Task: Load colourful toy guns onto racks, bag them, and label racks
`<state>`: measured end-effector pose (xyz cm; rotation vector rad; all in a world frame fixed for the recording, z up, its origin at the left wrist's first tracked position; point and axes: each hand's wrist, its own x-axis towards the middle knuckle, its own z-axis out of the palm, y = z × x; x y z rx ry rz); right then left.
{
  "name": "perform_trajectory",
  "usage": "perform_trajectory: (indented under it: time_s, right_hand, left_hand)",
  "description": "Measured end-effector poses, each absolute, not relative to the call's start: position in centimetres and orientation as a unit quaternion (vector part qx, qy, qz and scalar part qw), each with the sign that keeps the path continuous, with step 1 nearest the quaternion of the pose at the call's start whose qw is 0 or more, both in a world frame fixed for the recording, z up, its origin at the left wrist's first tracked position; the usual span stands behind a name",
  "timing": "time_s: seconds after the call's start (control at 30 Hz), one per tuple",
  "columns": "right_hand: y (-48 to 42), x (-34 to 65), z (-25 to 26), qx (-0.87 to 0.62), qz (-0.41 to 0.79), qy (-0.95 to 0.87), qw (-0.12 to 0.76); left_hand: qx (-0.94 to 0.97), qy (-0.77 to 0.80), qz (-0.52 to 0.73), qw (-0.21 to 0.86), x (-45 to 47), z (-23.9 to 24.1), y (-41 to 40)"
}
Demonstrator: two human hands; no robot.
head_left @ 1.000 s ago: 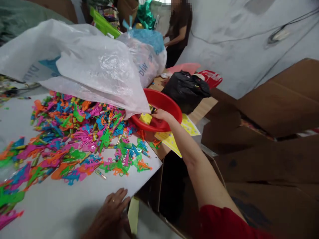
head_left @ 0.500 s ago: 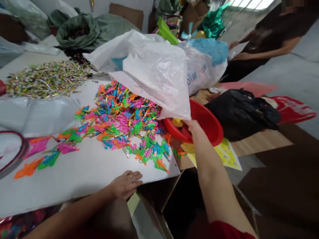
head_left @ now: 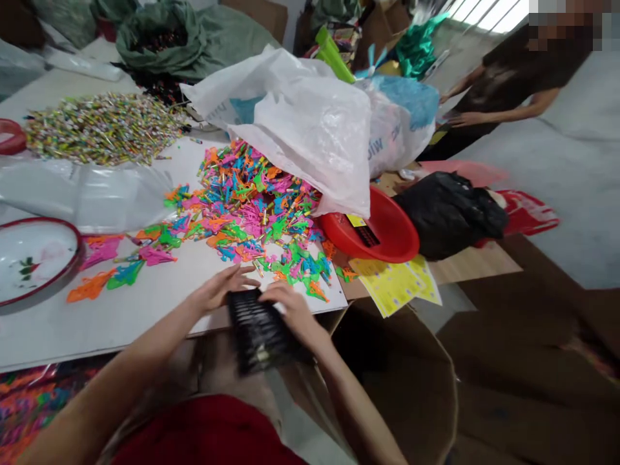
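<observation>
My right hand (head_left: 294, 311) pinches the top edge of a flat black item with pale print (head_left: 259, 339), perhaps a plastic bag; motion blurs it. It hangs over the table's front edge. My left hand (head_left: 223, 287) is just left of its top corner, fingers apart and stretched; I cannot tell if they touch it. Beyond both hands lies a heap of small plastic toy guns (head_left: 261, 200) in pink, orange, green and blue, mixed with small shiny tubes. A red basin (head_left: 400, 236) on the right holds another black piece with a yellow part (head_left: 365, 231).
A white plastic sack (head_left: 314, 123) overhangs the heap and basin. Left are an enamel plate (head_left: 48, 274), clear bags (head_left: 111, 200) and a pile of small tubes (head_left: 106, 129). Yellow sheets (head_left: 387, 284) and a black bag (head_left: 450, 213) lie right. Another person (head_left: 523, 84) stands behind.
My right hand has come out of the red basin, back to the table's front edge, with the flat black item. My left hand has lifted off the table edge toward it.
</observation>
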<state>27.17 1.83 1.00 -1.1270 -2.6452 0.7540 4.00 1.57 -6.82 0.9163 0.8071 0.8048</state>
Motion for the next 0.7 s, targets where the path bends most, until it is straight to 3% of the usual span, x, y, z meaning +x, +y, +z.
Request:
perform_trajectory:
  time_s: [0.1,0.27,0.4,0.57,0.7]
  right_hand:
    - [3.8,21.4,-1.2,-0.289,0.275,-0.913,0.080]
    - [13.7,16.8,-1.9,-0.428,0.100,-0.898,-0.027]
    - [17.4,14.0,-1.9,-0.425,0.057,-0.900,-0.082]
    - [14.4,14.2,-2.2,-0.367,0.030,-0.929,-0.030]
    - [9.3,16.0,-5.1,-0.270,0.061,-0.961,0.007]
  left_hand:
    - [0.310,0.448,0.376,0.749,-2.2,-5.9,-0.5]
    - [0.268,0.648,0.517,0.491,-5.5,-7.9,-4.0]
    - [0.282,0.693,0.517,0.416,-4.1,-9.1,-5.7]
    - [0.575,0.728,0.339,0.155,-5.2,-8.7,-7.9]
    - [0.757,0.622,0.176,0.092,-4.8,-9.7,-8.7]
